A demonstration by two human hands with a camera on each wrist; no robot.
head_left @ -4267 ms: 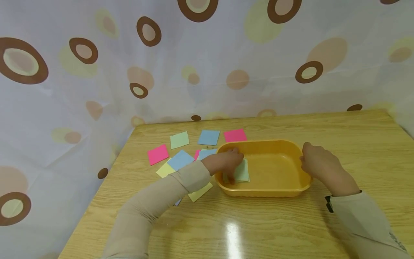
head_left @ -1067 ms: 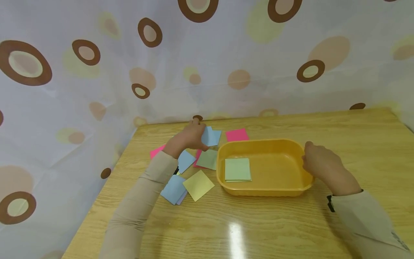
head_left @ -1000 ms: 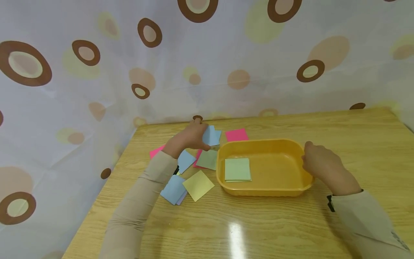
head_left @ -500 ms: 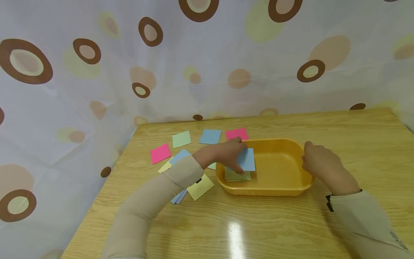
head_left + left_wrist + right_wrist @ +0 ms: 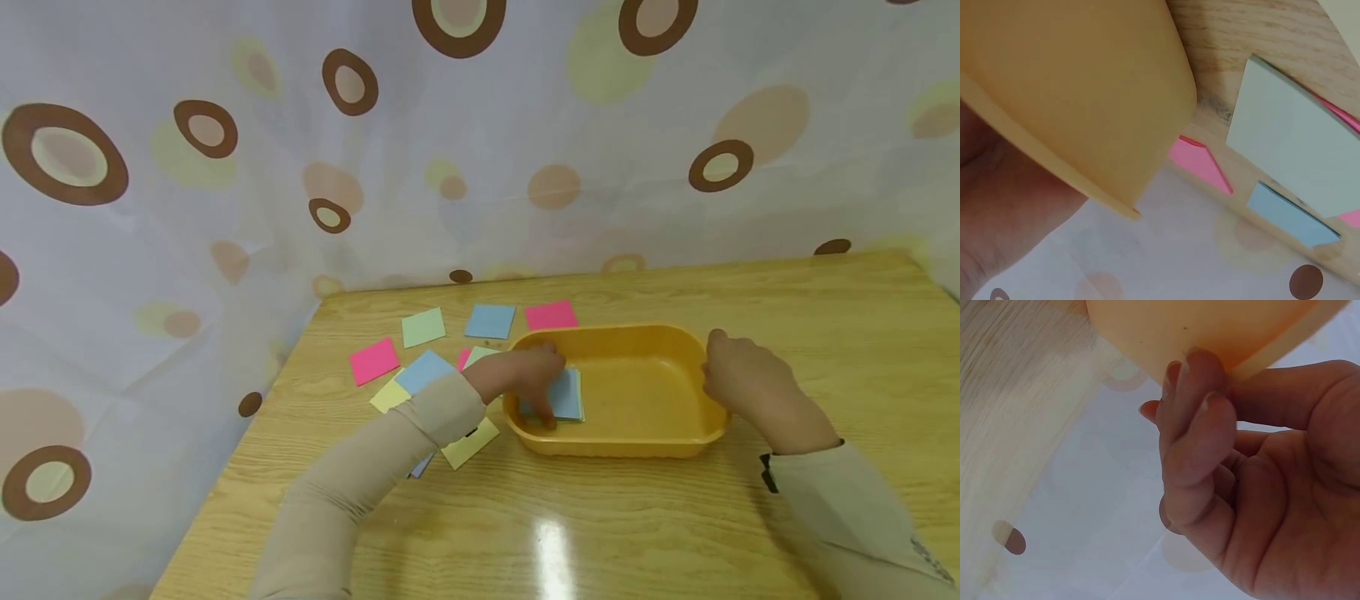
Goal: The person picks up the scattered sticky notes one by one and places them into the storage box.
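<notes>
An orange-yellow plastic tray (image 5: 645,392) stands on the wooden table. My left hand (image 5: 528,375) reaches over its left end, thumb and fingers at opposite edges of a blue sticky note (image 5: 567,395) that lies on a small stack inside. Part of that note is hidden under the hand. At the tray's right end my right hand (image 5: 750,387) grips the rim. The right wrist view shows the fingers (image 5: 1200,440) against the tray's outer wall (image 5: 1147,331), the thumb over the rim. In the left wrist view, the tray's wall (image 5: 1085,94) hides most of the left hand.
Left of the tray, several sticky notes lie scattered, among them a pink note (image 5: 374,361), a light green note (image 5: 423,327), a blue note (image 5: 491,321) and a yellow note (image 5: 471,443). Behind the table hangs a patterned curtain (image 5: 555,233).
My left hand has carried a blue sticky note from the scattered notes at the back into the tray, down onto the green stack. My right hand has stayed on the rim.
</notes>
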